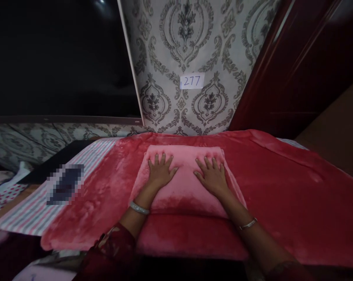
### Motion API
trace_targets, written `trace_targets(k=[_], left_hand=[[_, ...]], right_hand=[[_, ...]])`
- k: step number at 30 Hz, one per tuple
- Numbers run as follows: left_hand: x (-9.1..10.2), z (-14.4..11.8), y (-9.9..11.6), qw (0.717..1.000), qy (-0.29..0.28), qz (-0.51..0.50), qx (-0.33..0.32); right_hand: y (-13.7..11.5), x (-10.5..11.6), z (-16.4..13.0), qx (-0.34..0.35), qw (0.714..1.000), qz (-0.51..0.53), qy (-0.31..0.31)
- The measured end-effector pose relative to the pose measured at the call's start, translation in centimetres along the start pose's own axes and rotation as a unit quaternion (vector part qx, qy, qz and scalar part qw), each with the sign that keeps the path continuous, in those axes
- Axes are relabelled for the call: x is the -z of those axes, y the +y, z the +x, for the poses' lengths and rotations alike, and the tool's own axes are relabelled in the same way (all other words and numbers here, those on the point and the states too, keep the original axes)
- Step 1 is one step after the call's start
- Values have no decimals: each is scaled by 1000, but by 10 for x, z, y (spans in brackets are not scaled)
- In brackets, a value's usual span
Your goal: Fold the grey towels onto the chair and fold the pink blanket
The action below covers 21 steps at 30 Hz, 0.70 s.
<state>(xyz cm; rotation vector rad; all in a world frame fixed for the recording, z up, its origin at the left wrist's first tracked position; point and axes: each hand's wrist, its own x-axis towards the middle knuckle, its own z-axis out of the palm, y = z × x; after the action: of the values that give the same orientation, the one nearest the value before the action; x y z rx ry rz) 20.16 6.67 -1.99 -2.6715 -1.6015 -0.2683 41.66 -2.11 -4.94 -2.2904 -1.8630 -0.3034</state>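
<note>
A folded pink plush blanket lies in the middle of a larger spread of red plush fabric. My left hand rests flat on the left part of its top, fingers spread and pointing away from me. On the right part, my right hand lies palm down with its fingers apart. Both hands touch the pile, and the fingertips dent it near the far fold. Neither hand grips anything. The near side of the folded blanket shows a darker red shade.
Under the red fabric, a striped cloth shows at the left, with a pixelated dark patch over it. A large black screen stands behind at left. Patterned wallpaper carries a paper marked 277. Dark red glossy furniture leans in at right.
</note>
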Motion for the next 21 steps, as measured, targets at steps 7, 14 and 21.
trace_targets(k=[7, 14, 21], left_hand=[[7, -2, 2, 1000, -14, -1, 8], [44, -8, 21, 999, -29, -22, 7], [45, -73, 60, 993, 7, -23, -116]], right_hand=[[-5, 7, -2, -9, 1000, 15, -11], [2, 34, 10, -11, 996, 63, -64], [-10, 66, 52, 91, 985, 128, -69]])
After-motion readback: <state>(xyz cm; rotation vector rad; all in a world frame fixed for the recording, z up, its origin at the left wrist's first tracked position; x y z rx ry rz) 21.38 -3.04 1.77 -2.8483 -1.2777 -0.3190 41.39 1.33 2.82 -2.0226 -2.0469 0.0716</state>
